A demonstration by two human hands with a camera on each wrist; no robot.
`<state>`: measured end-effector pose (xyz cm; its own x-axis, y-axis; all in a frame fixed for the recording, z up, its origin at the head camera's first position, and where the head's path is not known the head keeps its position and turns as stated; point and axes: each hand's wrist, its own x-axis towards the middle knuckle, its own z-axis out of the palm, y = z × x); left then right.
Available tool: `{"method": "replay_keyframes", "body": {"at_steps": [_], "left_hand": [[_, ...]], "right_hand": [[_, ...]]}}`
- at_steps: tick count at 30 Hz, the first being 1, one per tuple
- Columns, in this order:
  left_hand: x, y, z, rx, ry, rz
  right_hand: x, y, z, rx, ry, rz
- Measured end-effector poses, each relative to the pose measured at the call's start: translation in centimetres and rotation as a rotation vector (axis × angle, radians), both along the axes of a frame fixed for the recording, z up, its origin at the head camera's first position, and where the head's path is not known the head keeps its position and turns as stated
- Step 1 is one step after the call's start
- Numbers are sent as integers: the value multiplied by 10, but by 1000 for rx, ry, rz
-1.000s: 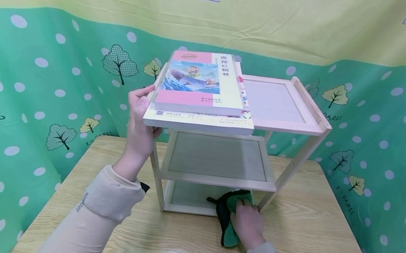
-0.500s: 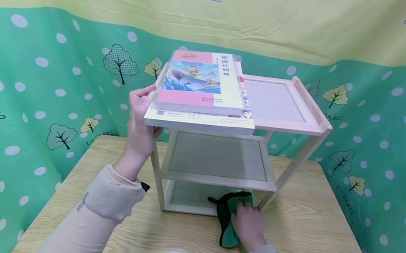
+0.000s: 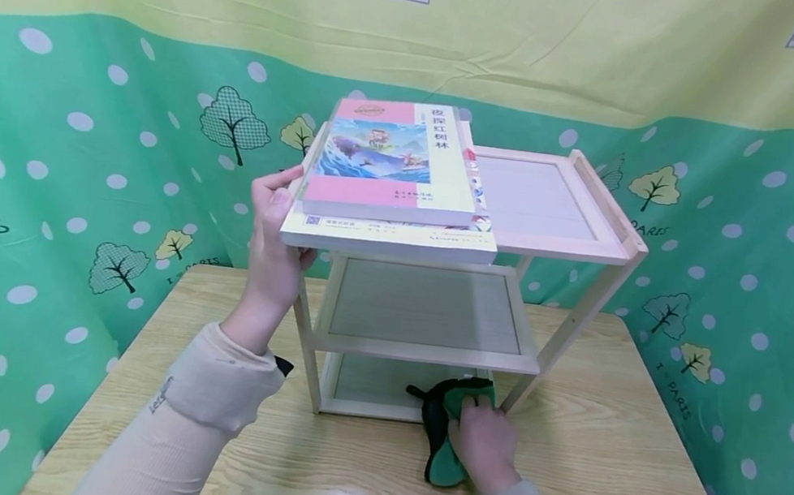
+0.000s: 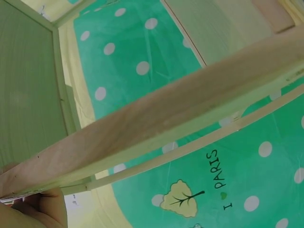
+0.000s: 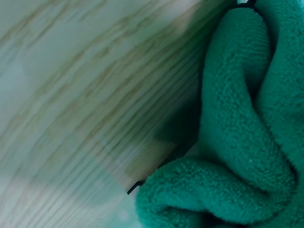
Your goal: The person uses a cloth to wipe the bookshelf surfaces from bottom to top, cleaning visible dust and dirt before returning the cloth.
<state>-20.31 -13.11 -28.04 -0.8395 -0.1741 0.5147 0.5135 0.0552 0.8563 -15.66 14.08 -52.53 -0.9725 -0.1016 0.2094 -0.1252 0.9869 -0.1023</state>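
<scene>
My left hand (image 3: 276, 246) grips the upper left corner of a pale wooden three-tier rack (image 3: 425, 354), right beside two stacked books (image 3: 386, 152). A finger curls below the lower book's front corner. In the left wrist view, that hand (image 4: 40, 211) shows only at the lower left, at the end of a wooden bar (image 4: 142, 118). My right hand (image 3: 485, 445) holds a bunched green cloth with black edging (image 3: 447, 466) at the front right of the bottom shelf (image 3: 374, 382). Thick folds of the cloth (image 5: 237, 118) fill the right wrist view and hide the fingers.
The rack stands on a wood-grain table (image 3: 636, 471). Its top tier (image 3: 542, 199) has a raised right rail (image 3: 611, 202), and its middle shelf (image 3: 427, 304) sits below. A green and yellow patterned curtain (image 3: 119, 167) surrounds the back and sides.
The cloth in my right hand has slid slightly toward me along the front of the bottom shelf. My left hand, the books and the rack hold their places.
</scene>
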Motion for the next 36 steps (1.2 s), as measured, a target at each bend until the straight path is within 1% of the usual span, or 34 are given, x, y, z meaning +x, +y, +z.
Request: {"method": "replay_keyframes", "body": {"at_steps": [7,17,25,33,36], "left_hand": [[1,1,0,10,-12,2],[1,3,0,40,-31,-13],[1,1,0,57,-32,-3],[0,2,0,63,-25,-16],[0,2,0,64,-24,-15]], "right_hand": [[1,-6,-3,17,-5,-12],[2,-13,-5,9,0,15],[2,-21,-5,48,64,50],[2,-29,-7,47,58,63],[2,-32,-6,51,81,76]]}}
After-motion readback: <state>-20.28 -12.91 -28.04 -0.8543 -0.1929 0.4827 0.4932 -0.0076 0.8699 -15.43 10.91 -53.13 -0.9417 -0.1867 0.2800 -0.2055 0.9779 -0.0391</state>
